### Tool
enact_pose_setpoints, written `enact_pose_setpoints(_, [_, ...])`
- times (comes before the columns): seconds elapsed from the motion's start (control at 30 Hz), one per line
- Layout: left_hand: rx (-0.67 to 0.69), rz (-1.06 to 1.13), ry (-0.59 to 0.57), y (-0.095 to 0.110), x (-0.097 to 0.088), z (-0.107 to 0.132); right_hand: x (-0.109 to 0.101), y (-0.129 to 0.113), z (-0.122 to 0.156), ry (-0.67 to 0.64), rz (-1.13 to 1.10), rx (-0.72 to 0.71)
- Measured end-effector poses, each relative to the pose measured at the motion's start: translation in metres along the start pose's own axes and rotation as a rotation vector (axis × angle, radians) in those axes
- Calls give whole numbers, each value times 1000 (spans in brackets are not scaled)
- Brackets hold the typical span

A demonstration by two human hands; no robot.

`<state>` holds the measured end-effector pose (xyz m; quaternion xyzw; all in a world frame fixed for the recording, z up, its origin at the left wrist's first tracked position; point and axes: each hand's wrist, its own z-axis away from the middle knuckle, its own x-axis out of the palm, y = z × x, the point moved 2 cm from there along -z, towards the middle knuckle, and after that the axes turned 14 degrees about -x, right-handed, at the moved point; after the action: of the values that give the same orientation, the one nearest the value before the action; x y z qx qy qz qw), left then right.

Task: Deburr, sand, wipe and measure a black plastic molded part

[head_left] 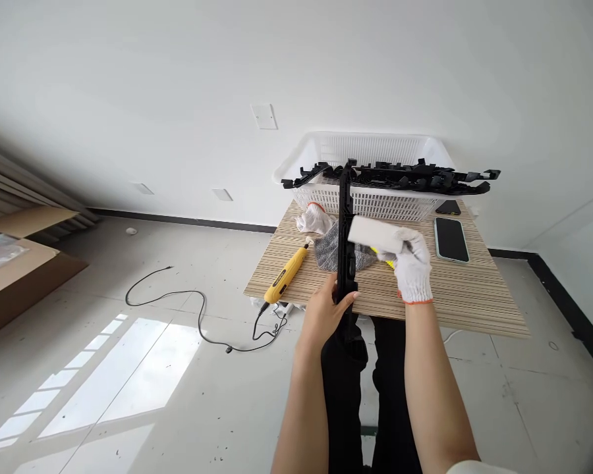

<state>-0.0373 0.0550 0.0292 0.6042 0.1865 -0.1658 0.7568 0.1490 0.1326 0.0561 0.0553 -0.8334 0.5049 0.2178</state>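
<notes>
A long black plastic strip (346, 243) with clips stands nearly upright in the picture, running from the basket down past the table's near edge. My bare left hand (326, 306) is wrapped round its lower part. My right hand (410, 263), in a white knit glove with an orange cuff, grips a flat white block (375, 232). The block's left end is at the strip's right side; whether they touch I cannot tell. A grey cloth (329, 249) lies on the table behind the strip. Something yellow, partly hidden, shows below the block.
A white plastic basket (375, 201) with several black strips (425, 178) across its top stands at the table's back. On the striped wooden table (464, 296) are a yellow rotary tool (286, 275), a white glove (313, 219) and a phone (451, 239). A black cable (202, 322) trails across the floor.
</notes>
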Motion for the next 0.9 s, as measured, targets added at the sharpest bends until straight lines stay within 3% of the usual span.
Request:
enact_pose_setpoints(0.07, [-5,-1,-3,-1,0,0,1,4,-2,1,-17,-58])
enact_pose_setpoints(0.17, [-13,-10,-9,-1,1,-1,5,11,-2,-178,5,-33])
enact_pose_setpoints(0.3, [-11,5,-8,-1,1,0,6,12,-4,-92,-15,-125])
enact_pose_setpoints(0.4, [-19,-8,-14,-1,1,0,12,13,-4,-215,-55,-78])
enact_pose_setpoints(0.5, [-16,-16,-6,-1,1,0,15,13,-4,-148,-42,-106])
enact_pose_setpoints(0.63, [-5,-40,4,-1,1,-1,18,13,-2,-391,-11,-26])
enact_pose_setpoints(0.77, [4,-28,-6,-2,1,-1,9,10,-3,-231,-12,-118])
enact_pose_setpoints(0.87, [-6,-34,-7,-2,1,-1,9,10,-3,-334,26,-73])
enact_pose_setpoints(0.9, [-10,-36,-9,-2,1,-1,10,9,-4,-314,18,-84])
